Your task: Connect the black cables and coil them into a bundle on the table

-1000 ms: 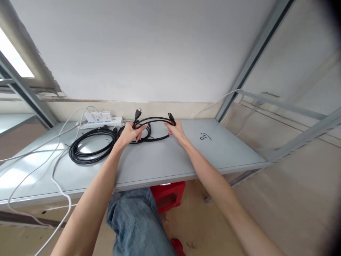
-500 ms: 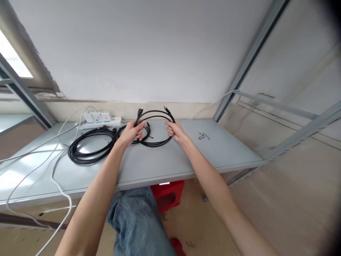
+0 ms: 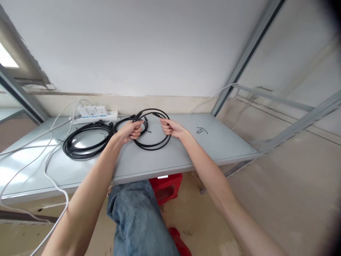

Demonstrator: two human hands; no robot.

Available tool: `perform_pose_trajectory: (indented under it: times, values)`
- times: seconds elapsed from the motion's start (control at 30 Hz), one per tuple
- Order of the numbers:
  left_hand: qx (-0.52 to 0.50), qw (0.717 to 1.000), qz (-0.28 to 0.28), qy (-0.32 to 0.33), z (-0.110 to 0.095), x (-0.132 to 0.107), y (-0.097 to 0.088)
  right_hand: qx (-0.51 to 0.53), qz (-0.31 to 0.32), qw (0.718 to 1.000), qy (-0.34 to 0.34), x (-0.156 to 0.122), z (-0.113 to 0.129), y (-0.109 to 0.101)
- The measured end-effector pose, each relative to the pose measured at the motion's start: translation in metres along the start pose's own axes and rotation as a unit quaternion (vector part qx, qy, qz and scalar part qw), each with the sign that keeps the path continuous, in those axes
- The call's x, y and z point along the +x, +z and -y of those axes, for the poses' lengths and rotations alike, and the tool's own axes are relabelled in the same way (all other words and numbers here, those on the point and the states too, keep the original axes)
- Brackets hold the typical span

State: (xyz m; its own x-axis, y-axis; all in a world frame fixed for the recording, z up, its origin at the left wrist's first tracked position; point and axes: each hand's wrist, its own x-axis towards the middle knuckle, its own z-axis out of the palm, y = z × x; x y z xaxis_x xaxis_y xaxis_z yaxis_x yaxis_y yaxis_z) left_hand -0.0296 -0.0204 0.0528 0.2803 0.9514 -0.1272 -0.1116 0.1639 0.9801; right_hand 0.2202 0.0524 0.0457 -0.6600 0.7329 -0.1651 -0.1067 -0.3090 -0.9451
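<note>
A looped black cable [image 3: 153, 147] hangs between my two hands over the grey table [image 3: 149, 165]. My left hand [image 3: 131, 131] is closed round the left side of the loop, with one connector end near its thumb. On the right side, my right hand [image 3: 172, 128] pinches the loop, close to the other connector end [image 3: 157, 115]. Behind my left hand lies a smaller black coil [image 3: 146, 125], partly hidden by it. Further left a larger coiled black cable [image 3: 82, 156] rests on the table.
A white power strip [image 3: 112, 116] with plugged-in adapters stands by the wall. White cords [image 3: 57, 183] run over the table's left side and front edge. Short black ties [image 3: 201, 130] lie at the right. Below are a red stool [image 3: 166, 190] and metal frame posts beside the table.
The cable's connector ends, upright before, now lie lower and turned inward along the loop. My right hand has moved slightly left and its fingers have shifted on the cable. The view has tilted slightly.
</note>
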Motion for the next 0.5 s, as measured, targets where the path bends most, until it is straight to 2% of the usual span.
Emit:
perform_pose_trajectory:
  times: [0.07, 0.17, 0.2, 0.27, 0.33, 0.43, 0.5]
  values:
    - [-0.056, 0.997, 0.033, 0.036, -0.003, -0.002, 0.008, 0.049, -0.047, 0.998, 0.012, 0.001, 0.002, -0.005]
    - [-0.128, 0.984, 0.038, 0.120, 0.000, -0.003, 0.026, 0.135, -0.140, 0.980, -0.029, 0.005, 0.001, -0.007]
    - [-0.140, 0.980, 0.039, 0.136, 0.002, -0.002, 0.031, 0.158, -0.170, 0.972, -0.045, 0.007, -0.001, -0.006]
    - [-0.144, 0.980, 0.054, 0.126, 0.006, 0.001, 0.035, 0.182, -0.207, 0.960, -0.050, 0.011, -0.007, -0.001]
    - [-0.146, 0.983, 0.048, 0.096, 0.006, 0.003, 0.029, 0.170, -0.189, 0.967, -0.015, 0.015, -0.012, 0.003]
    - [-0.182, 0.980, -0.023, 0.076, 0.000, 0.005, 0.012, 0.106, -0.104, 0.988, 0.044, 0.016, -0.014, 0.005]
    - [-0.167, 0.982, -0.065, 0.066, -0.003, 0.005, 0.004, 0.061, -0.063, 0.994, 0.059, 0.015, -0.013, 0.004]
